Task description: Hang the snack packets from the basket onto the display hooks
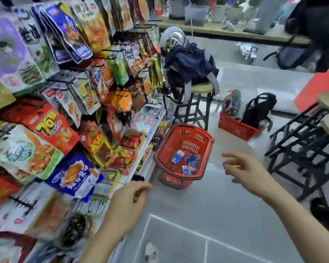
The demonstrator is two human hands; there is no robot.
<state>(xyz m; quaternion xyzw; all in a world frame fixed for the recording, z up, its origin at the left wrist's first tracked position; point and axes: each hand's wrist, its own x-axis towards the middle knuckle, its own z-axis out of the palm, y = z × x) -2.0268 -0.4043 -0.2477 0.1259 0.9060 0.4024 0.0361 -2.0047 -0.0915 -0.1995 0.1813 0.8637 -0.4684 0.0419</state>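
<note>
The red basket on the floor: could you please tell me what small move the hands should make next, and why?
Probably lower the right hand into the red basket and pinch one blue packet: that hand hovers open beside the basket, the left hand also looks empty, and several packets lie inside.

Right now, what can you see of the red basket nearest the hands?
The red basket looks like plastic, with slotted walls and a dark rim. It stands on the grey floor beside the snack shelf. A few small blue packets lie inside. Neither the left hand nor the right hand touches it.
</note>
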